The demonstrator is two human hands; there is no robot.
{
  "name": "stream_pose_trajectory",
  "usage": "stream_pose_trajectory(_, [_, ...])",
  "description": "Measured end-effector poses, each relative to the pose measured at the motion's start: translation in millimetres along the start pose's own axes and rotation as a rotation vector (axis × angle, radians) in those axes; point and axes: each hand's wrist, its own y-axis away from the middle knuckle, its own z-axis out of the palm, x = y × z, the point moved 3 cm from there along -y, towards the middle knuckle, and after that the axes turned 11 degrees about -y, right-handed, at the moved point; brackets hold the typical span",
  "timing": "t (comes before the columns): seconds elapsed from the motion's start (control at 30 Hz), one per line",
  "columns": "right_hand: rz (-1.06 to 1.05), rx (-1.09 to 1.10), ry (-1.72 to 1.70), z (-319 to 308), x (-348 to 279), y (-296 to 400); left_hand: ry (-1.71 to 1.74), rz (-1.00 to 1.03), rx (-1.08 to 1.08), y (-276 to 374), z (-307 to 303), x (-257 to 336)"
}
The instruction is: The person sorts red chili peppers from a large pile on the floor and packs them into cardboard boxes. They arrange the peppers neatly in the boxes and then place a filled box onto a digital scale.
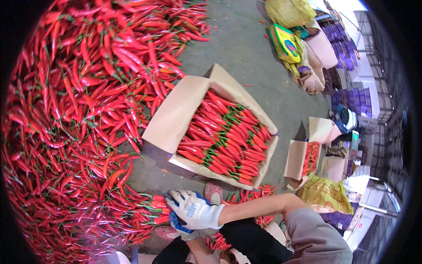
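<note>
My right hand, in a white work glove with a dark-coated finger side, lies over my left hand, which is gloved in white and blue and largely hidden. Between them they clasp a small bunch of red chili peppers, green stems pointing left. Beyond my hands sits an open cardboard box lined with paper. Rows of red chilies fill it, their stems gathered in bands. A large heap of loose red chilies spreads along the left.
More chilies lie near my feet in pink shoes. At the right stand another open box of chilies and a yellow woven sack. A person is farther back, near stacked purple boxes. Sacks lie at the upper right.
</note>
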Motion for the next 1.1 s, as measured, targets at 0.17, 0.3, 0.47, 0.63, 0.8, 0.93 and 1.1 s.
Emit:
stream_pose_trajectory(0.17, [0.097,0.258,-0.088,-21.7,-47.3,50.1,-0.199,-0.191,0.023,43.8,43.8,42.1])
stream_pose_trajectory(0.3, [0.125,0.362,-0.243,-74.2,-82.8,109.5,-0.385,-0.319,-0.027,75.8,93.3,79.4])
stream_pose_trajectory(0.47, [0.261,0.409,-0.365,-129.9,-103.9,190.4,-0.654,-0.487,-0.13,124.8,163.9,102.9])
stream_pose_trajectory(0.63, [0.33,0.428,-0.505,-169.0,-98.1,240.5,-0.867,-0.542,-0.231,146.3,215.9,107.6])
stream_pose_trajectory(0.8, [0.346,0.499,-0.846,-189.7,-54.8,271.0,-0.805,-0.481,-0.103,110.7,262.8,97.1])
stream_pose_trajectory(0.93, [0.457,0.723,-1.143,-179.9,-4.9,284.4,-0.691,-0.605,-0.013,62.1,298.8,101.6])
stream_pose_trajectory(1.1, [0.786,1.066,-1.587,-139.8,91.5,312.4,-0.906,-0.37,-0.121,-47.5,276.2,111.2])
